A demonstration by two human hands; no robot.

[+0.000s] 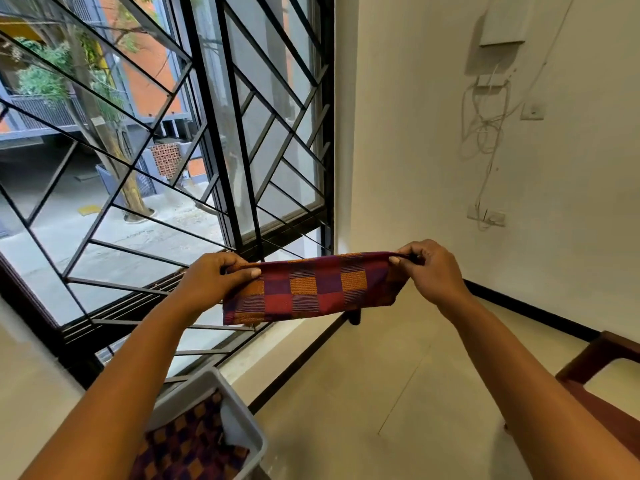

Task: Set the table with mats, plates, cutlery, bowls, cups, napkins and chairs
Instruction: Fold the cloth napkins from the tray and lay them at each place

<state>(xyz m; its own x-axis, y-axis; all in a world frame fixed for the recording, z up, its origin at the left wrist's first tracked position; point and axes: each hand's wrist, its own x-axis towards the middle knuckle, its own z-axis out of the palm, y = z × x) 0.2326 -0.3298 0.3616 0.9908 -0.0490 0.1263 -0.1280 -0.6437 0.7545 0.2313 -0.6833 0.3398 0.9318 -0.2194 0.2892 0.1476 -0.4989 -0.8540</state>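
Observation:
A checked cloth mat [311, 289] in red, orange and purple hangs folded in the air in front of me. My left hand [211, 278] pinches its upper left corner, thumb on the front. My right hand [433, 268] pinches the upper right corner. The cloth is stretched between them, level with the bottom of the window. More checked cloth [187, 445] of the same pattern lies in a white bin [242, 420] at the lower left, partly hidden by my left forearm.
A large window with black metal bars [166, 168] fills the left. A cream wall with cables and sockets [485, 133] stands on the right. A dark wooden chair [602, 382] shows at the right edge. Pale floor tiles [398, 393] lie below.

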